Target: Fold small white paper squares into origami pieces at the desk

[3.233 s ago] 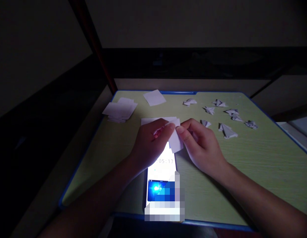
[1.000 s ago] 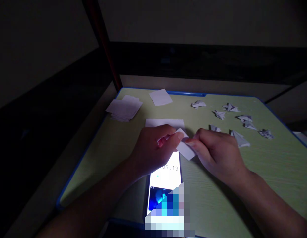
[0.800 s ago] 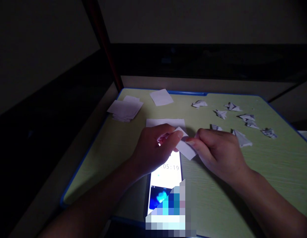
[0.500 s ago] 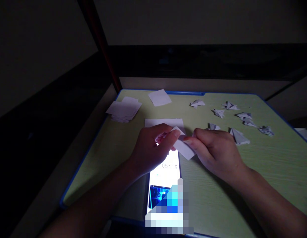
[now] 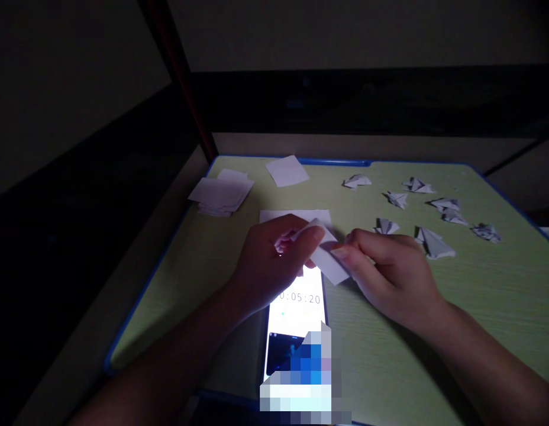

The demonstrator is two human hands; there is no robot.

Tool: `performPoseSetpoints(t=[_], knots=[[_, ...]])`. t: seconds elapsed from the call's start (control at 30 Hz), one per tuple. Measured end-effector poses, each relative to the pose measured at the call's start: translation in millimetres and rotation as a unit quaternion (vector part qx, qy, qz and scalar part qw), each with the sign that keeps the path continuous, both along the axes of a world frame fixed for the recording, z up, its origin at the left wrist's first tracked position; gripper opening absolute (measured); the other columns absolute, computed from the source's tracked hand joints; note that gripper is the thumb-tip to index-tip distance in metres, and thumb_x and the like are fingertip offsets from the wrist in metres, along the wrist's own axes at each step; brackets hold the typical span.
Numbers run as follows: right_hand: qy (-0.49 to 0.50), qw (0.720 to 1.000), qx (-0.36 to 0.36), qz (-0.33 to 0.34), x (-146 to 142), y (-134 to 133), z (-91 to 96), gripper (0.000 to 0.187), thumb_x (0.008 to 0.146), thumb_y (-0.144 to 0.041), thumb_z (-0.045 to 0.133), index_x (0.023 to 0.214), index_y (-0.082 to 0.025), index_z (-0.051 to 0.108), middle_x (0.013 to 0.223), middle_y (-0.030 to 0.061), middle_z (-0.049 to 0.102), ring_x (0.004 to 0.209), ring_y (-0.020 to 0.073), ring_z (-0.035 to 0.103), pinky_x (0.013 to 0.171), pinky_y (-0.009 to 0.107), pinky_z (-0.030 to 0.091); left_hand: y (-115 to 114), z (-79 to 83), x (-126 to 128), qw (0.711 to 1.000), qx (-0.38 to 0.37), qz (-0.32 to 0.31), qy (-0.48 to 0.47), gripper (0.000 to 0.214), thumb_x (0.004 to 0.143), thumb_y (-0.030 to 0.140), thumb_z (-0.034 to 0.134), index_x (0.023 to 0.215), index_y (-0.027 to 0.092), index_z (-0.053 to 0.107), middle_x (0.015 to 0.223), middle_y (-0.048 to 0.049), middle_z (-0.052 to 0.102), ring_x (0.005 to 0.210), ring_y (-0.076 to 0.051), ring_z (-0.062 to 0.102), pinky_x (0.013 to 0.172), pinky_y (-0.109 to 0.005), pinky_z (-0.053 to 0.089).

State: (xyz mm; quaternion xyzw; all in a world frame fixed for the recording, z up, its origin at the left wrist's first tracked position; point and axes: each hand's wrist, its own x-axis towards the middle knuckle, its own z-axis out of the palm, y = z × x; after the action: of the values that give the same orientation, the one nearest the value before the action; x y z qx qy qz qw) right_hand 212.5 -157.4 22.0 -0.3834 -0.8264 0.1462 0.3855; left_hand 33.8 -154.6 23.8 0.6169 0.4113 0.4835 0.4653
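Both hands hold one small folded white paper piece (image 5: 328, 261) just above a lit phone (image 5: 296, 313) that lies on the green table (image 5: 434, 307). My left hand (image 5: 270, 263) pinches the paper's upper left end between thumb and fingers. My right hand (image 5: 387, 275) grips its right side with the fingers curled. A white sheet (image 5: 296, 216) lies flat on the table just beyond my left hand.
A stack of white paper squares (image 5: 221, 194) sits at the far left corner, with a single square (image 5: 287, 170) beside it. Several folded paper shapes (image 5: 428, 207) are scattered over the far right. A dark post (image 5: 186, 83) rises behind the table. The room is dim.
The paper piece stays pinched between both hands, with only slight shifts of the fingers. The phone's timer has advanced from 05:17 to 05:20. The view has drifted a little.
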Motion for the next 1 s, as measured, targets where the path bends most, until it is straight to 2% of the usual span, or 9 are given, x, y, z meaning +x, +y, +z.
performPoseSetpoints(t=[0.13, 0.27, 0.4, 0.47, 0.57, 0.63, 0.73, 0.87, 1.0], knots=[[0.055, 0.998, -0.017, -0.018, -2.9, -2.2, 2.6, 0.042, 0.096, -0.032, 0.050, 0.057, -0.021, 0.042, 0.043, -0.0068, 0.039, 0.034, 0.0053, 0.038, 0.034, 0.020, 0.026, 2.4, -0.5, -0.7, 0.993, -0.070, -0.076, -0.052, 0.016, 0.080, 0.030, 0.064, 0.071, 0.018, 0.062, 0.056, 0.0022, 0.064, 0.044, -0.007, 0.054, 0.040, -0.018, 0.043], [0.055, 0.998, -0.013, -0.023, -4.7, -0.8, 0.3, 0.040, 0.097, -0.030, 0.048, 0.059, -0.021, 0.042, 0.044, -0.0069, 0.041, 0.035, 0.0051, 0.038, 0.034, 0.019, 0.026, 2.7, -3.0, -1.0, 0.990, -0.085, -0.101, -0.043, 0.020, 0.083, 0.027, 0.061, 0.067, 0.016, 0.062, 0.056, 0.0015, 0.064, 0.044, -0.006, 0.053, 0.042, -0.017, 0.043], [0.071, 0.996, -0.045, -0.032, -4.1, 0.0, -2.5, 0.042, 0.097, -0.033, 0.050, 0.058, -0.020, 0.041, 0.044, -0.0070, 0.040, 0.036, 0.0050, 0.038, 0.035, 0.019, 0.027, 2.1, -2.8, -0.5, 0.994, -0.075, -0.079, -0.021, 0.024, 0.084, 0.027, 0.060, 0.063, 0.015, 0.062, 0.056, 0.0014, 0.063, 0.045, -0.006, 0.053, 0.043, -0.017, 0.042], [0.098, 0.992, -0.076, -0.028, -5.1, -0.5, -2.5, 0.039, 0.096, -0.035, 0.050, 0.061, -0.020, 0.046, 0.047, -0.0062, 0.043, 0.039, 0.0060, 0.040, 0.037, 0.019, 0.029, 2.8, -2.8, 0.5, 0.995, -0.069, -0.065, -0.017, 0.024, 0.084, 0.027, 0.060, 0.063, 0.015, 0.061, 0.054, 0.0020, 0.061, 0.045, -0.006, 0.052, 0.042, -0.017, 0.041], [0.171, 0.976, -0.133, -0.003, -9.2, -0.6, -3.2, 0.019, 0.093, -0.033, 0.057, 0.081, -0.019, 0.059, 0.062, -0.0025, 0.058, 0.053, 0.0090, 0.053, 0.046, 0.021, 0.041, 5.3, -4.9, 2.1, 0.997, -0.057, -0.041, -0.023, 0.027, 0.084, 0.026, 0.059, 0.059, 0.015, 0.060, 0.052, 0.0030, 0.058, 0.042, -0.005, 0.049, 0.041, -0.016, 0.039], [0.235, 0.957, -0.172, 0.000, -11.5, 0.8, -5.2, 0.011, 0.088, -0.028, 0.064, 0.094, -0.018, 0.062, 0.069, -0.0015, 0.063, 0.059, 0.0102, 0.057, 0.051, 0.022, 0.046, 6.5, -6.5, 3.0, 0.998, -0.061, -0.027, -0.020, 0.029, 0.084, 0.027, 0.059, 0.057, 0.014, 0.059, 0.050, 0.0032, 0.056, 0.042, -0.005, 0.048, 0.041, -0.016, 0.038], [0.301, 0.928, -0.217, -0.021, -10.6, 4.3, -8.4, 0.009, 0.084, -0.021, 0.068, 0.092, -0.019, 0.064, 0.062, -0.0041, 0.060, 0.052, 0.0086, 0.053, 0.046, 0.020, 0.042, 6.0, -6.3, 3.4, 0.995, -0.090, -0.044, -0.013, 0.026, 0.083, 0.028, 0.060, 0.061, 0.014, 0.060, 0.052, 0.0021, 0.058, 0.045, -0.006, 0.050, 0.040, -0.016, 0.038], [0.305, 0.919, -0.247, -0.032, -6.5, 6.0, -7.2, 0.007, 0.081, -0.020, 0.072, 0.085, -0.019, 0.066, 0.058, -0.0044, 0.060, 0.049, 0.0073, 0.050, 0.043, 0.019, 0.038, 4.6, -1.2, 3.3, 0.990, -0.113, -0.079, -0.024, 0.021, 0.083, 0.028, 0.058, 0.069, 0.013, 0.060, 0.058, 0.0015, 0.061, 0.047, -0.006, 0.050, 0.040, -0.015, 0.036], [0.294, 0.920, -0.256, -0.027, -7.9, 3.6, -5.6, 0.011, 0.081, -0.023, 0.073, 0.089, -0.020, 0.066, 0.055, -0.0067, 0.055, 0.047, 0.0069, 0.046, 0.043, 0.020, 0.034, 6.6, -0.2, 2.3, 0.995, -0.089, -0.032, -0.003, 0.023, 0.083, 0.027, 0.055, 0.064, 0.015, 0.058, 0.052, 0.0040, 0.055, 0.044, -0.005, 0.045, 0.041, -0.017, 0.034]])
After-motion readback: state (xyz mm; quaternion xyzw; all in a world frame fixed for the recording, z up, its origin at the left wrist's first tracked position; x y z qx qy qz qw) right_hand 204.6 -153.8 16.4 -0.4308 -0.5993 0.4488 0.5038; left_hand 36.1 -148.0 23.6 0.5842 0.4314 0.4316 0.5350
